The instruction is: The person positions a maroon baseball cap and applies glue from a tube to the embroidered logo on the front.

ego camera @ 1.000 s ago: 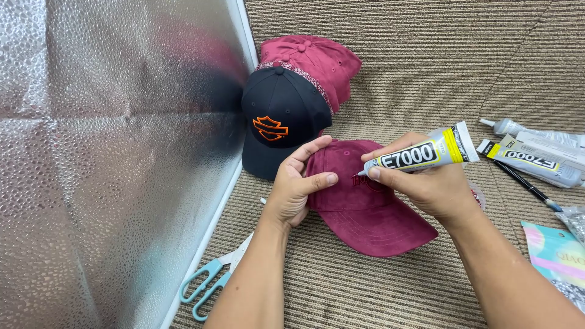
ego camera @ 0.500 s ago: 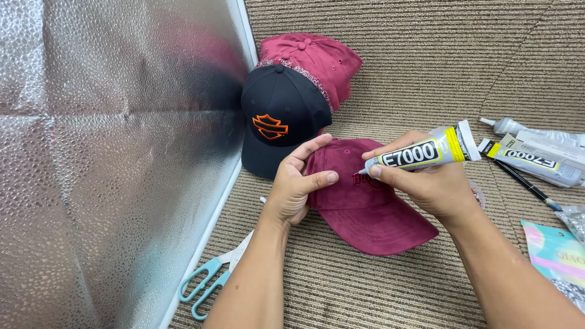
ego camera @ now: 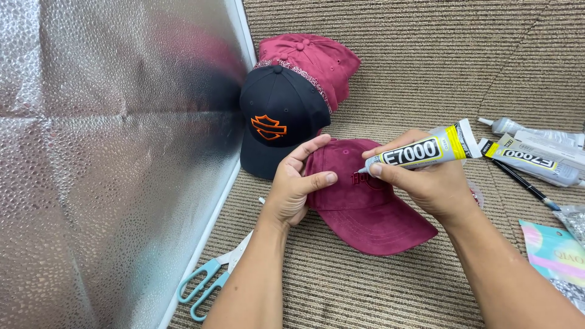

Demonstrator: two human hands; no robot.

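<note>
A maroon cap [ego camera: 365,213] lies on the ribbed carpet, brim toward me. My left hand [ego camera: 298,183] grips the cap's left side, thumb pressed on the front panel. My right hand [ego camera: 426,180] holds a silver glue tube [ego camera: 423,151] with a yellow band, its fine nozzle touching the dark embroidered emblem [ego camera: 365,180] on the cap's front. Just behind sit a black cap [ego camera: 280,122] with an orange emblem and a pinkish-red cap [ego camera: 314,58].
A silver embossed foil panel [ego camera: 109,158] stands along the left. Light-blue-handled scissors [ego camera: 210,283] lie by its base. At right lie more glue tubes [ego camera: 536,159], a thin black brush [ego camera: 524,183], a pastel packet [ego camera: 557,253] and small clear bags [ego camera: 573,222].
</note>
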